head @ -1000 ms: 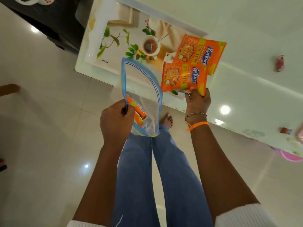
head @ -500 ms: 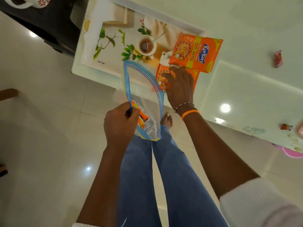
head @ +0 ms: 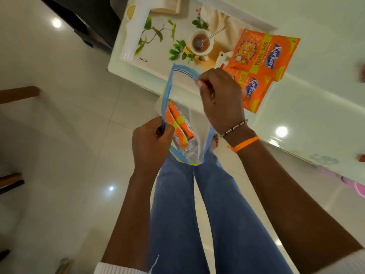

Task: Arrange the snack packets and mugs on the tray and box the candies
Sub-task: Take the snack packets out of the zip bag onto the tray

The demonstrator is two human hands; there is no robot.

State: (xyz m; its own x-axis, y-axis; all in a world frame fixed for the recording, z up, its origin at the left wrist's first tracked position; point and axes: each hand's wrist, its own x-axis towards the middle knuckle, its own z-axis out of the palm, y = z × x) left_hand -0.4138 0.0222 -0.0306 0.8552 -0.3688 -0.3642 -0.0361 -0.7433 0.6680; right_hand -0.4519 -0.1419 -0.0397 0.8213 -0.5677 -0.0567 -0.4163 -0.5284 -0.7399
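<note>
Two orange Kurkure snack packets lie on the printed tray (head: 138,36): one packet (head: 262,54) at the tray's right end, a second packet (head: 252,91) overlapping it and hanging over the tray's near edge. I hold a clear zip bag (head: 195,123) with a blue rim open above my legs. My left hand (head: 150,141) pinches the near side of the rim. My right hand (head: 219,99) grips the far side of the rim. Orange packets (head: 177,123) stand inside the bag.
The tray rests on a pale glass-topped table (head: 316,95). Small red candies (head: 363,74) lie at the table's right edge. A pink object (head: 359,188) shows under the table at the right. Dark furniture (head: 88,20) stands at the upper left, wooden pieces (head: 17,93) at the left.
My right hand laid the two packets on the tray, let go of them and came back to grip the bag's far rim. The left hand kept hold of the bag.
</note>
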